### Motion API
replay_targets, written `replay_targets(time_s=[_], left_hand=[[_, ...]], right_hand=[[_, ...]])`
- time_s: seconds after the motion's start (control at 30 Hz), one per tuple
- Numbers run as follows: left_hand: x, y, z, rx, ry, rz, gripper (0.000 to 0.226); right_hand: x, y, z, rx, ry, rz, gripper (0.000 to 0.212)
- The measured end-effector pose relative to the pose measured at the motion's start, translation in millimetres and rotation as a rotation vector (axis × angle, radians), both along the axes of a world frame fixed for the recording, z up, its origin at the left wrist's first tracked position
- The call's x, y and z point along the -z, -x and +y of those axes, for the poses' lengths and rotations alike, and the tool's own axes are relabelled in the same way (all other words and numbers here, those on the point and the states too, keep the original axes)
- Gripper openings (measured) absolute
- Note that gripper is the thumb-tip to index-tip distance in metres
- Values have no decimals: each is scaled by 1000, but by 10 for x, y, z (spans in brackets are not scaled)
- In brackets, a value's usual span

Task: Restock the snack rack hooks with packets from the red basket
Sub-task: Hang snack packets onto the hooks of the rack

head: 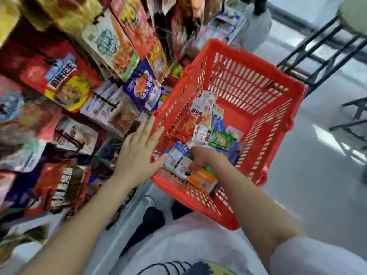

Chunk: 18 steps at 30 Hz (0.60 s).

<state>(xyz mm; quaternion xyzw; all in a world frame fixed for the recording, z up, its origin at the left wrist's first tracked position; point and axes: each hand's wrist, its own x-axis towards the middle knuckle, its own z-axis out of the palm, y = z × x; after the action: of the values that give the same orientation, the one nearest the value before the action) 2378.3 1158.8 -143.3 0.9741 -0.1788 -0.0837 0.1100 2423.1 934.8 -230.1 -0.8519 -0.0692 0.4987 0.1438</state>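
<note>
The packets (210,133) lie loose on the floor of the red basket (264,82), which sits just right of the snack rack (83,80). Your right hand (200,157) reaches down inside, fingers curled onto a white packet (179,163) at the near left corner; blur hides whether you actually grip it. Your left hand (139,153) is spread flat, fingers straight, against the basket's left wall, holding nothing. An orange packet (204,180) lies just beneath your right wrist.
</note>
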Motion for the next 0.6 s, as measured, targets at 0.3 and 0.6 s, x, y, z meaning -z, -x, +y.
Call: replay_targets(time_s=[0.3, 0.6], left_hand=[[-40, 28, -34, -91, 20, 58, 78], [-178, -16, -5, -136, 237, 203, 74]], right_hand=[[209, 119, 60, -3, -59, 63, 42], [-344, -40, -138, 344, -295, 42, 83]])
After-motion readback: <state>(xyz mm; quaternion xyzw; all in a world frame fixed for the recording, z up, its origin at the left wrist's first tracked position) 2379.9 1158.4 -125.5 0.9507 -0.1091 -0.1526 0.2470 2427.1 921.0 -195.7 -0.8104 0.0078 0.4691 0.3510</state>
